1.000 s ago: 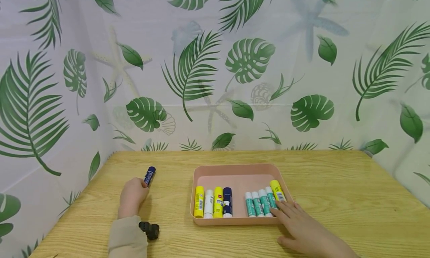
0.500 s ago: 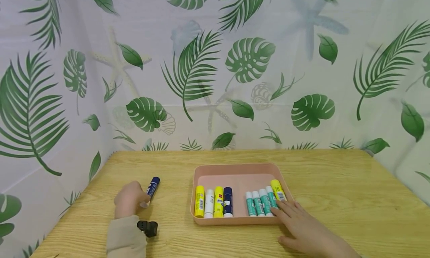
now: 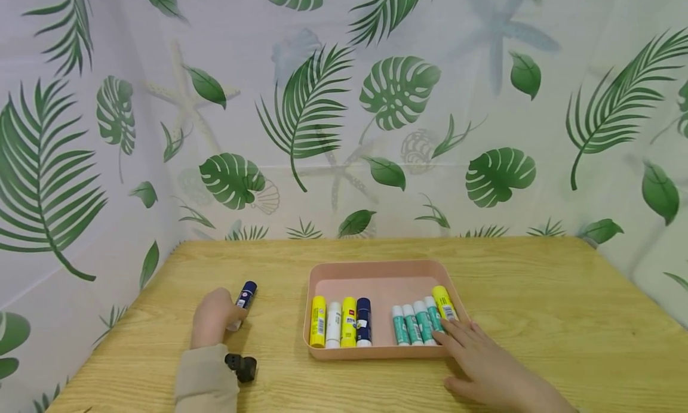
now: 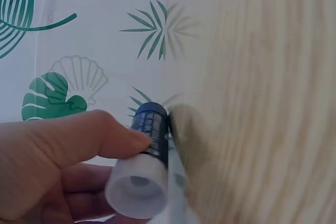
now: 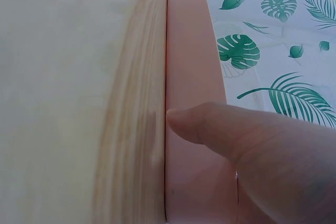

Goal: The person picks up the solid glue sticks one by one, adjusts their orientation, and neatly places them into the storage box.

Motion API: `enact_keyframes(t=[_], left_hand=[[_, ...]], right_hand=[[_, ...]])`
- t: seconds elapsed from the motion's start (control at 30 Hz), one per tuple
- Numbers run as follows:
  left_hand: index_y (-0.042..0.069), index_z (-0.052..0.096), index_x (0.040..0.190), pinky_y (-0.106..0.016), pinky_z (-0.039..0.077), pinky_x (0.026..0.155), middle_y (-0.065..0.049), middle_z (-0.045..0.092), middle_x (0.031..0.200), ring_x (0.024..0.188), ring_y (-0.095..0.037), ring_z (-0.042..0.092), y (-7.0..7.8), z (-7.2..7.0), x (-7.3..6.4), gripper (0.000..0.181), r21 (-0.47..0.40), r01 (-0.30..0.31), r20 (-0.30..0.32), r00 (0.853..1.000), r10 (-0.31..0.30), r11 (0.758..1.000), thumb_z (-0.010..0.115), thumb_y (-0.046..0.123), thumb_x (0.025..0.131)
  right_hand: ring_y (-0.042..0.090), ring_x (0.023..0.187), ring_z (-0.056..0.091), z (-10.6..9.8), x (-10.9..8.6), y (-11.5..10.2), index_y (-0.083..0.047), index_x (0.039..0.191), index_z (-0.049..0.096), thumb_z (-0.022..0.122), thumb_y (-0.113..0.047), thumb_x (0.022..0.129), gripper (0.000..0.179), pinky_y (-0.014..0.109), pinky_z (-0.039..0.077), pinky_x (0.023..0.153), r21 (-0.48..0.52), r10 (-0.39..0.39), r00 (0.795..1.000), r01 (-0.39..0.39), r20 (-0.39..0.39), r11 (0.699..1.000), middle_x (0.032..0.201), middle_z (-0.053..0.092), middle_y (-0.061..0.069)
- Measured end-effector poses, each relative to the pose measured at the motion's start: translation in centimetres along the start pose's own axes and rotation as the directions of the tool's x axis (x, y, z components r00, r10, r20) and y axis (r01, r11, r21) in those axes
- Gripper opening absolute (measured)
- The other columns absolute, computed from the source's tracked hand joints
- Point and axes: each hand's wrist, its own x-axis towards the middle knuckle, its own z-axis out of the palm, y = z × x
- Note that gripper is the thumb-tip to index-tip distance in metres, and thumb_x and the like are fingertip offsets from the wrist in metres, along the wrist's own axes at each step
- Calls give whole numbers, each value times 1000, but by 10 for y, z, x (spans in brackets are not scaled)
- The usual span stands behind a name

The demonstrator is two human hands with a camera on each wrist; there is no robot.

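Note:
At the left of the table, my left hand [image 3: 215,314] pinches a navy glue stick [image 3: 246,293]. The left wrist view has its hollow white end facing the camera and the thumb [image 4: 123,139] pressed on the dark label. My right hand [image 3: 484,362] rests over the front right corner of a pink tray [image 3: 376,354], fingers reaching across the rim beside the teal glue sticks [image 3: 417,326] and a yellow glue stick [image 3: 444,304]. In the right wrist view, the right thumb [image 5: 202,121] lies against the tray's outer wall [image 5: 191,51].
Along the tray's left side stand a yellow glue stick [image 3: 318,321], a white glue stick [image 3: 334,324], another yellow glue stick [image 3: 349,322] and a navy glue stick [image 3: 364,322]. A leaf-print cloth [image 3: 344,102] hangs behind the wooden table [image 3: 527,281].
The navy glue stick in my left hand has come slightly nearer and to the right. The left fingers have shifted their hold, with the thumb now across the tube. My right hand stays put.

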Motion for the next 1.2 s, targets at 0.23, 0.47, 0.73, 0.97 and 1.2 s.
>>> enact_keyframes(t=[0.23, 0.47, 0.73, 0.97, 1.2], left_hand=[[-1, 54, 65, -28, 37, 45, -6, 50, 58, 52, -19, 44, 16, -3, 0, 18, -77, -19, -104, 994, 11, 997, 66, 11, 69], [0, 57, 71, -27, 36, 44, -6, 52, 62, 53, -18, 47, 64, -6, -15, 20, -53, -99, -132, 987, 91, 994, 68, 16, 71], [4, 56, 72, -23, 39, 45, -3, 51, 61, 52, -15, 48, 130, 23, -37, 22, -18, -218, -43, 975, 217, 976, 71, 20, 72], [7, 55, 62, -20, 35, 41, 1, 47, 52, 45, -11, 43, 164, 49, -53, 26, 54, -326, -21, 945, 328, 944, 73, 24, 68], [9, 50, 58, -19, 32, 38, 2, 41, 50, 44, -10, 42, 181, 65, -60, 35, 121, -371, 9, 928, 373, 921, 69, 34, 74]], right_hand=[[33, 128, 22, -2, 1, 0, -3, 132, 39, 58, -42, 81, 66, 41, 2, 106, -5, -14, 1000, 14, -10, 1000, 138, 29, 20], [32, 128, 22, -1, 0, 0, -3, 132, 38, 59, -41, 81, 67, 47, 9, 104, -9, -17, 1000, 17, -17, 1000, 138, 29, 19], [34, 128, 22, -2, 0, -1, -3, 132, 39, 59, -40, 81, 67, 40, 2, 105, -2, -23, 999, 23, -22, 1000, 138, 29, 20], [36, 126, 24, -2, 0, -1, -2, 131, 40, 60, -40, 80, 67, 56, 17, 99, -19, -18, 1000, 18, -10, 1000, 137, 31, 21], [36, 126, 24, -3, 3, -3, -3, 131, 40, 60, -41, 80, 67, 55, 17, 100, -15, 1, 1000, -1, 8, 1000, 137, 31, 20]])
